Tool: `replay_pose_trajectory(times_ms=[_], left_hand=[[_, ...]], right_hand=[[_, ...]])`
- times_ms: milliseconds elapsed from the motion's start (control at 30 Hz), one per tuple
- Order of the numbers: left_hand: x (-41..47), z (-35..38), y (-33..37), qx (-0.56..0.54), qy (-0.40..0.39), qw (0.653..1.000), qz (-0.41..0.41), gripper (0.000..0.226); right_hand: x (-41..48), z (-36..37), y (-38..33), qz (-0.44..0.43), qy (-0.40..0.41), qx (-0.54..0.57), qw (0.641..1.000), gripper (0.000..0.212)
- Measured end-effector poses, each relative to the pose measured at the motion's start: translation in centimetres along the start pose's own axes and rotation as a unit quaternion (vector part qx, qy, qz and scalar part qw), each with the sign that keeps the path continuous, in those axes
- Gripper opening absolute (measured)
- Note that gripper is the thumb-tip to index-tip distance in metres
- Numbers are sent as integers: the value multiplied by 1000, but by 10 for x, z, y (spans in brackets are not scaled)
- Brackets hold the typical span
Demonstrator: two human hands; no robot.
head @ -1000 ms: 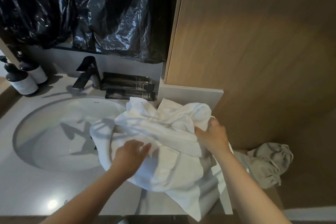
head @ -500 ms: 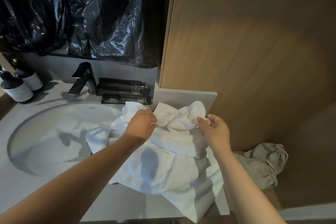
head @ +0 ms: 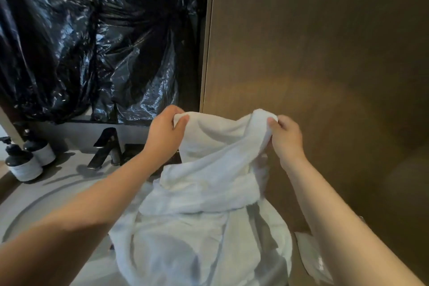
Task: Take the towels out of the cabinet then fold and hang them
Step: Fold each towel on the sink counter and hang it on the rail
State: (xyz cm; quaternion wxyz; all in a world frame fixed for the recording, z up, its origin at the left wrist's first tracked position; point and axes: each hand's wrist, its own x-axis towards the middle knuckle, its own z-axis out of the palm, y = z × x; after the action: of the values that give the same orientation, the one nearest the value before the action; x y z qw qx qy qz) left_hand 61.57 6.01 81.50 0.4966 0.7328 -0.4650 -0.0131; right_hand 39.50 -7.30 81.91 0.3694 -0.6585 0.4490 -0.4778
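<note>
Rumpled white terry towel (head: 209,193) has been raised, top edge pinched by left grip (head: 167,132) and right grip (head: 284,137). Folding is judged next.

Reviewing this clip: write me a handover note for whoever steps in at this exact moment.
Left hand: pinches one top corner of the white terry-cloth towel.
Right hand: pinches the other top corner.
Towel: held up and crumpled, its lower part draping over the pale grey sink counter, right of the black angular faucet.
Done: the towel is out of the cabinet.
Left: spread it flat, fold it, hang it. No rail or hook is in view.
</note>
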Motion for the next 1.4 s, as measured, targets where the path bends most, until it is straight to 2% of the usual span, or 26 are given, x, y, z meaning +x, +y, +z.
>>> replay_pose_trajectory(times_ms=[200, 300, 400, 567, 667, 767, 933, 1000, 1067, 1133, 1200, 1300, 1400], left_hand=[[66, -48, 70, -22, 105, 992, 62, 6], [95, -71, 106, -26, 152, 981, 116, 9], [111, -85, 135, -52, 175, 971, 155, 10], [122, -94, 154, -54, 204, 954, 211, 5], [130, -106, 142, -8, 238, 946, 219, 3], [133, -107, 124, 41, 206, 950, 230, 3], [130, -97, 115, 52, 185, 954, 231, 3], [130, -97, 117, 46, 191, 952, 236, 4], [128, -97, 120, 42, 197, 949, 244, 7], [126, -96, 122, 52, 190, 947, 256, 5], [124, -93, 121, 73, 168, 948, 260, 2], [126, -90, 113, 92, 157, 958, 223, 7], [129, -93, 102, 105, 169, 966, 163, 10]], right_hand=[[58, -24, -110, -153, 36, 23, 987, 30], [78, -40, -159, -240, 16, -17, 971, 23], [92, -55, -193, -286, -7, -49, 957, 16], [108, -71, -222, -363, -14, -123, 924, 28], [117, -88, -215, -369, -4, -182, 911, 26], [120, -96, -196, -384, -9, -253, 888, 15], [120, -84, -167, -364, 14, -335, 869, 17], [122, -78, -154, -333, 50, -335, 880, 17], [121, -71, -135, -272, 74, -313, 907, 17], [116, -60, -107, -181, 76, -296, 935, 21], [105, -50, -81, -129, 59, -287, 947, 22], [95, -44, -70, -142, 62, -188, 970, 27], [93, -48, -93, -203, 46, -92, 974, 36]])
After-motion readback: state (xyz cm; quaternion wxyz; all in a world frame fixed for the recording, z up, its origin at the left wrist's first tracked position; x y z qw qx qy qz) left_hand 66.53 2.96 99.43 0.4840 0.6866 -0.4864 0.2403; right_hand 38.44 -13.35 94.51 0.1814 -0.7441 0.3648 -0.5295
